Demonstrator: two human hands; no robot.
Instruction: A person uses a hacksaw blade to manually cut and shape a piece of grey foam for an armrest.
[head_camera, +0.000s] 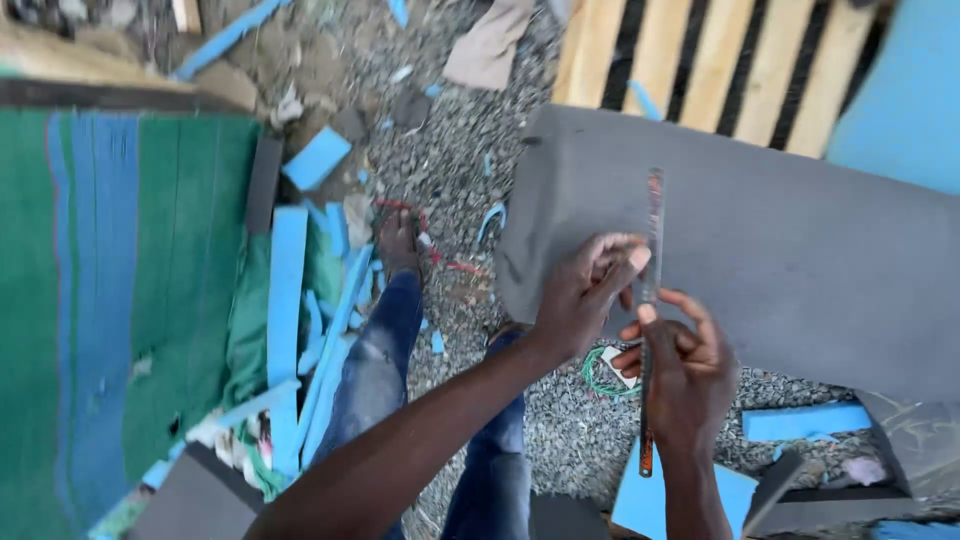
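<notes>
the right hand (690, 385) is curled closed around a long thin saw blade (650, 300), rusty and dark, held nearly upright in the view so that it runs from below the hand up over the big grey foam sheet (790, 250). the thumb presses along the blade's lower half and the fingers wrap behind it. the left hand (585, 295) reaches in just beside the right, fingers bent and pinching the blade near its middle, with the fingertips (635, 258) touching the metal; it also lies over the near edge of the grey foam sheet, though whether it presses on the foam cannot be told.

the grey foam sheet lies tilted, its far side resting over a wooden pallet (700, 60) and its near corner hanging above the gravel ground (450, 170). below the sheet, under the hands, a small coil of green wire (597, 375) lies on the gravel. the person's legs in blue jeans (385, 350) stand left of the sheet, one bare foot (398, 240) on the gravel. blue foam strips (288, 300) lie scattered left of the legs, beside a green and blue striped mat (110, 300). another blue foam piece (805, 422) lies just under the sheet's near edge.
</notes>
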